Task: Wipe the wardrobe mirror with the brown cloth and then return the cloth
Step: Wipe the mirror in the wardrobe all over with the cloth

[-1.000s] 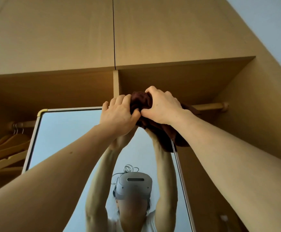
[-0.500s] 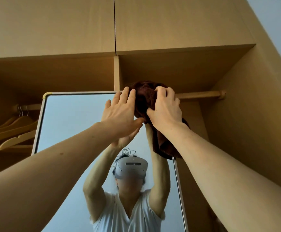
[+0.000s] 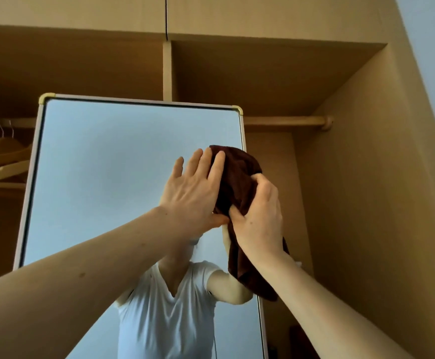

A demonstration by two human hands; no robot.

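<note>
Head view, looking up. Mirror stands upright at left-centre inside the open wardrobe, with a pale frame and yellowish corner caps at the top. Cloth, dark brown and bunched, sits against the mirror's right edge, roughly mid-height in what shows. Its upper part lies over the glass and frame, and its tail hangs down behind the right wrist. Left hand: grip wide, fingers straight and fanned upward, the tips of two lying over the cloth's left edge, thumb reaching under toward the cloth's lower fold. Right hand: grip closed on the cloth, fingers curled into the fabric from the right, thumb pressed into it from below. The two hands are just beside each other, thumbs nearly touching. Both forearms reach up from the near edge. The glass reflects a person in a white shirt with arms raised, the head hidden behind the hands. Rail runs right from behind the mirror to the wardrobe's side wall. Wooden hangers hang far left on a rail. An upright divider stands above the mirror's top edge.
</note>
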